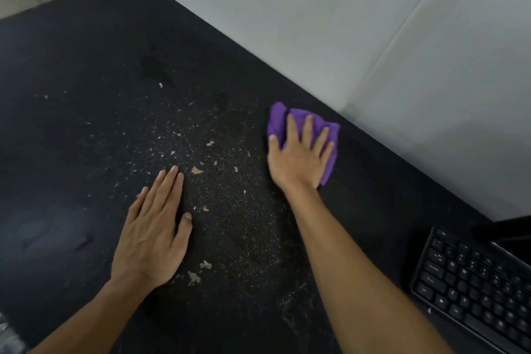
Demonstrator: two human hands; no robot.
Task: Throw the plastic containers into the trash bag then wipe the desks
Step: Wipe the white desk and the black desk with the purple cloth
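Observation:
A black desk [86, 129] fills the view, its middle strewn with pale crumbs and flakes [198, 171]. A crumpled purple cloth [280, 119] lies on the desk near the back edge. My right hand [300, 156] presses flat on the cloth with fingers spread. My left hand [155, 233] rests flat on the desk with fingers straight and together, to the left of the crumbs. No plastic containers or trash bag are in view.
A black keyboard [474, 284] sits at the desk's lower right, with a dark object [508, 231] behind it. A white wall [344, 23] runs along the desk's back edge. Something pale and blurred [8, 336] shows at the bottom left corner.

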